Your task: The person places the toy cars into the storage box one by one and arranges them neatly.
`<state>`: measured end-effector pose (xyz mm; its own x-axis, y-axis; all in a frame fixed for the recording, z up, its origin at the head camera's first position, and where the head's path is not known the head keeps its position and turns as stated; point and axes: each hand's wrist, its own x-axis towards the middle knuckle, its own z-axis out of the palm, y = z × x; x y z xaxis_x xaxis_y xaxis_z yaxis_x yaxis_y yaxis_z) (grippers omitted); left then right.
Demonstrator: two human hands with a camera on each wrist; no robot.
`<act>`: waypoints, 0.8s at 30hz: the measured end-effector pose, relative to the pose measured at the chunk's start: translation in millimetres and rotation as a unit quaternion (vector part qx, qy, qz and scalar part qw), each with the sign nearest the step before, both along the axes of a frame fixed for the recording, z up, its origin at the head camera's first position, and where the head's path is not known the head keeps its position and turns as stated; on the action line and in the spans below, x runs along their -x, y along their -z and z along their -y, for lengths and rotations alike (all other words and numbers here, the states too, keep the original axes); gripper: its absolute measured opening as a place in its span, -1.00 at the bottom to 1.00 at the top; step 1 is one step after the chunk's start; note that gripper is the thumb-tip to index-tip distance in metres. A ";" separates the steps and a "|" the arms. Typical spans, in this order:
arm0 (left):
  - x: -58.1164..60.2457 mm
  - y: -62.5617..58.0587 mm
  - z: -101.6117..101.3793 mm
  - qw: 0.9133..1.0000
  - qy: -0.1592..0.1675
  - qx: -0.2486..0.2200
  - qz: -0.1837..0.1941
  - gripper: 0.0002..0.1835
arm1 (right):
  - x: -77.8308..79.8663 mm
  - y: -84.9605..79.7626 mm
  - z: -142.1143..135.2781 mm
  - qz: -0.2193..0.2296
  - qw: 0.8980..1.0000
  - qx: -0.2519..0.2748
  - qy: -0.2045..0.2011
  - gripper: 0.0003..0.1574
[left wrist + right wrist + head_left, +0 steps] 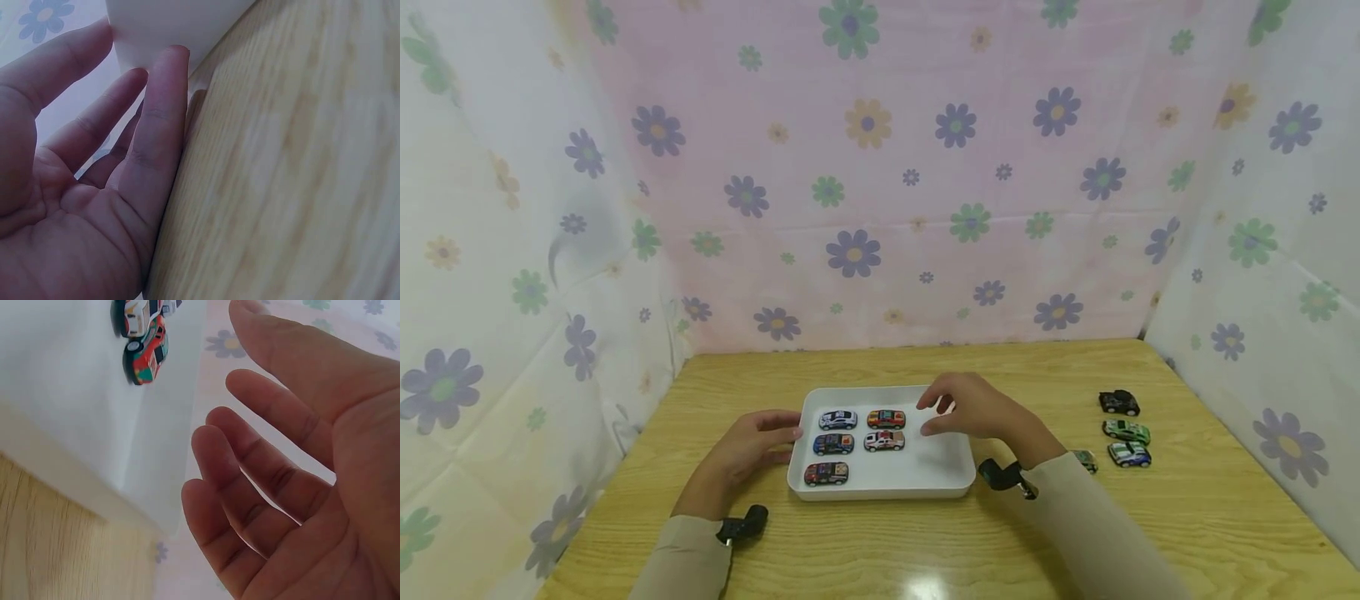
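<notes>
A white tray [917, 477] stands on the wooden table with several toy cars in its left and middle part. These include a white-and-blue car [838, 420], a dark blue car [833, 444], a dark red car [826, 474], a red-and-yellow car [886, 419] and a white-and-red car [883, 441]. My left hand [739, 450] touches the tray's left wall with extended fingertips, as the left wrist view confirms. Above the tray's right side hovers my right hand [976, 407], fingers loosely bent and apart, holding nothing. The right wrist view shows the red-and-yellow car [150, 359] beyond those fingers.
Right of the tray on the table lie a black toy car [1119, 403], a green one [1126, 431] and a white, blue and green one [1131, 454]. Another car [1086, 461] is partly covered by the right sleeve. Flowered cloth [910, 167] encloses the table's back and sides.
</notes>
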<state>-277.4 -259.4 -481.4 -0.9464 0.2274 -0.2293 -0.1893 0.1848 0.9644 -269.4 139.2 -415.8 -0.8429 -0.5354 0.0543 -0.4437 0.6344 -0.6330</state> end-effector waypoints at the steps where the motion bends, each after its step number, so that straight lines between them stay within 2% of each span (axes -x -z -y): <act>1: -0.4 -0.3 -0.1 1.000 0.001 0.000 -0.001 -0.46 | -1.8 -0.8 -3.9 -0.002 1.000 0.003 0.004 -0.62; 12: 1.9 1.4 2.1 1.000 0.007 0.006 0.002 -0.42 | -21.8 0.3 -50.5 -0.055 0.998 0.030 0.012 -0.58; 19: 3.5 2.7 2.4 1.000 0.000 0.009 0.004 -0.44 | -36.9 0.0 -74.2 -0.037 0.998 0.040 0.033 -0.51; 24: 4.2 3.1 1.7 1.000 0.000 0.013 0.005 -0.44 | -49.8 2.9 -94.4 -0.049 0.997 0.029 0.061 -0.44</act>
<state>-281.6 -261.2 -484.5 -0.9440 0.2210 -0.2448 -0.1991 0.2102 0.9572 -219.7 233.6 -418.8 -0.8908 -0.4225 0.1669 -0.4266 0.6514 -0.6275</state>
